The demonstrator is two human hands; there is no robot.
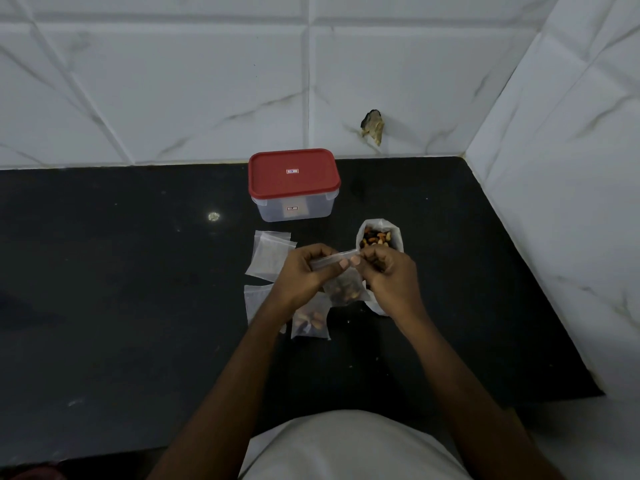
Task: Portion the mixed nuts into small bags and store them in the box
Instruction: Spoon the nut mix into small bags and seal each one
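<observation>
A pale fabric garment [349, 445] on the person's torso fills the near edge. Both bare forearms extend from it over a black, polished stone countertop [104, 306] with fine speckling.

Nearest on the countertop lies a filled small bag [310, 320]: translucent, soft plastic, roughly square, flat on the surface, with brown and tan nuts showing through. Just to its left lies an empty flat bag [254, 303] of the same film, partly covered by the left forearm.

Above these, the held small bag [344, 287] hangs with a dark, lumpy load of nuts in its lower half. Its top edge is a narrow, stiff, clear zip strip [329, 259]. The left hand [304, 271] pinches this strip between curled fingers and thumb. The right hand [391, 275] pinches the strip's right end in the same way.

Farther left, a loose stack of empty bags [270, 254] lies flat, its corners fanned. Far right of the hands stands the large bag [379, 225], white plastic with its mouth rolled open, holding mixed nuts [375, 239] in orange, tan and dark tones.

Beyond, the box [294, 209] is a rectangular, clear plastic tub with rounded corners, closed by a smooth red lid [293, 173] bearing a small label.

The far boundary is a glossy, white, marble-veined tile wall [173, 98] with a ragged chipped hole [373, 126].
</observation>
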